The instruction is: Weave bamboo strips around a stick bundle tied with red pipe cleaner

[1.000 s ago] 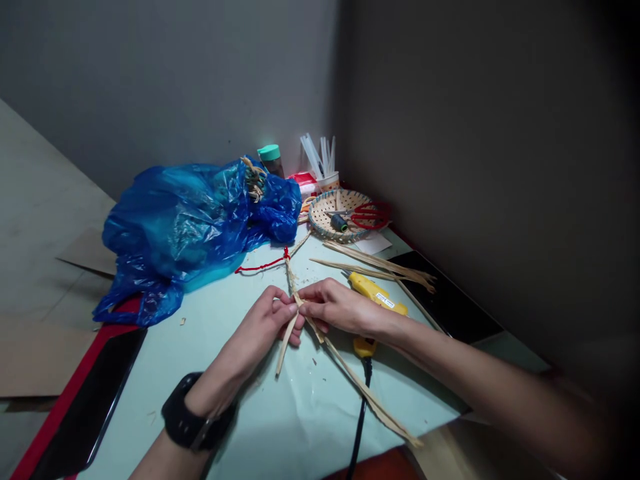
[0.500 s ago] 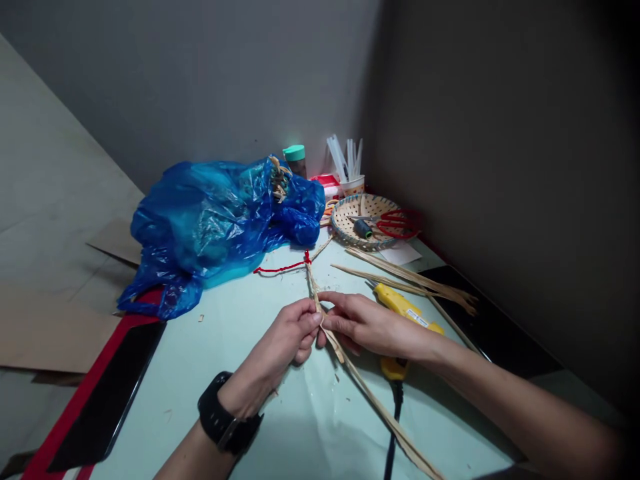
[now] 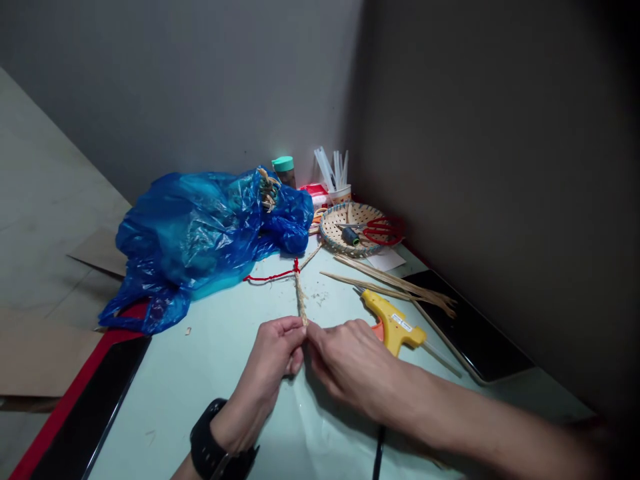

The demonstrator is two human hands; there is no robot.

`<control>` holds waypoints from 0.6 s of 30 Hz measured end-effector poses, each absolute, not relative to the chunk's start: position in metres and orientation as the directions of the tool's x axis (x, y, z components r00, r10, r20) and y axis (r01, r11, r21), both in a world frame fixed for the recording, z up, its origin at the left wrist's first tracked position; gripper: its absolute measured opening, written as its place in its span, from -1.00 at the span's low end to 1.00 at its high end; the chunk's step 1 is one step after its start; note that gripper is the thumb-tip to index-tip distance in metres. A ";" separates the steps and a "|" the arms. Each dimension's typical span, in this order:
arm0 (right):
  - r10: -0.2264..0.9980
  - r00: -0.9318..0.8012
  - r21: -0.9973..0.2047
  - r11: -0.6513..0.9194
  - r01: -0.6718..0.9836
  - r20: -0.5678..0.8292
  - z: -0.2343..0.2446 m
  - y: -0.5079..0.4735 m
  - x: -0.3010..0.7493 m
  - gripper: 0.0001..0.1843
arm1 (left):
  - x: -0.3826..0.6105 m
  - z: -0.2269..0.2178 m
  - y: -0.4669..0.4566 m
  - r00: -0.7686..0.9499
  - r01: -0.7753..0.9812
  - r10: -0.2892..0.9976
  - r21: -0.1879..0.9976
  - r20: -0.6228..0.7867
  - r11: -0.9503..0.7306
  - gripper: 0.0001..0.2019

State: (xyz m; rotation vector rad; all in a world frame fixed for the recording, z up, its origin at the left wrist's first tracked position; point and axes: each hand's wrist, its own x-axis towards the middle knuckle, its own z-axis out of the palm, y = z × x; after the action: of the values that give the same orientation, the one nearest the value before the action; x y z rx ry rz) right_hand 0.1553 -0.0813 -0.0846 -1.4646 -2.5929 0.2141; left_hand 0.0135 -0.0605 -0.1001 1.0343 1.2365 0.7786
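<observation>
A thin braided cord of pale dried-plant fibre point(image 3: 301, 300) runs toward me down the middle of the table. Red yarn point(image 3: 273, 277) is tied at its far tip and trails left. My left hand point(image 3: 280, 347) pinches the near part of the cord between thumb and fingers. Right beside it, my right hand point(image 3: 345, 360) is closed at the same spot, its fingers curled around the fibre; its fingertips are partly hidden. A yellow glue gun point(image 3: 393, 317) lies just beyond my right hand, its rear stick pointing right.
A bulky blue plastic bag point(image 3: 200, 227) takes up the back left. At the back stand a green-lidded jar point(image 3: 284, 172), a cup point(image 3: 341, 195) of clear sticks and a woven basket point(image 3: 327, 233) holding red-handled scissors point(image 3: 384, 231) and a thread spool point(image 3: 350, 236). Dried strips point(image 3: 395, 280) lie right.
My right hand has turned knuckles-up and drawn nearer to me, closing at the cord. The loose strips below the hands are now mostly out of sight. The view has shifted slightly.
</observation>
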 end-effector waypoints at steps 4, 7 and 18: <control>0.779 -0.621 -0.194 0.625 0.756 0.089 -0.085 -0.085 0.156 -0.70 | 0.010 -0.100 -0.062 0.209 0.005 0.899 0.920 -0.384 0.392 -0.80; 0.784 -0.620 -0.451 0.561 0.694 0.021 -0.068 -0.073 0.170 -0.70 | 0.007 -0.100 -0.062 0.225 0.019 0.909 0.934 -0.352 0.357 -0.82; 0.778 -0.611 -0.842 0.225 0.491 -0.148 -0.084 -0.045 0.172 -0.67 | 0.005 -0.092 -0.062 0.341 0.047 0.895 0.956 -0.289 0.291 -0.87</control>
State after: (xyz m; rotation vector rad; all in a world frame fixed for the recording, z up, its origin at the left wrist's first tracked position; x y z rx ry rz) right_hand 0.1718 -0.0449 -0.0844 -1.1845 -2.1999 1.3343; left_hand 0.0047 -0.0619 -0.0923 1.1318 1.0734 0.7414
